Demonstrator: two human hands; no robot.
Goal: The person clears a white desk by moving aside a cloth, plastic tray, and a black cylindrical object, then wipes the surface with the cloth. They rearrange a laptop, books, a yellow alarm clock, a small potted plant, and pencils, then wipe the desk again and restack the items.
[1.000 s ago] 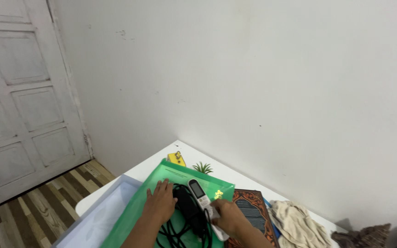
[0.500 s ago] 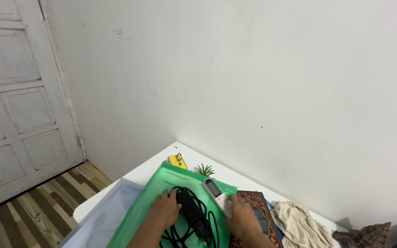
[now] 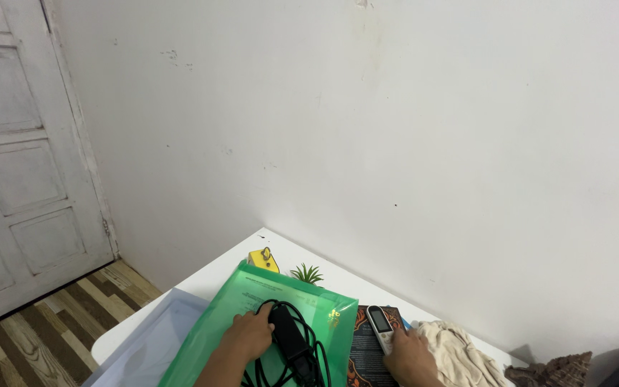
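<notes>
right hand point(image 3: 410, 356) shifted slim grey remote point(image 3: 380, 327) onto patterned book point(image 3: 367, 351).

Green plastic folder point(image 3: 266, 322) on table, small-screened grey remote point(image 3: 381, 326) beside it

One green folder point(image 3: 252, 315), one black adapter point(image 3: 288, 335) (cable attached), one remote point(image 3: 381, 326), perhaps two cloths point(image 3: 460, 355).

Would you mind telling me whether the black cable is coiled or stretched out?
Coiled: the black cable lies in loose loops on the green folder.
</notes>
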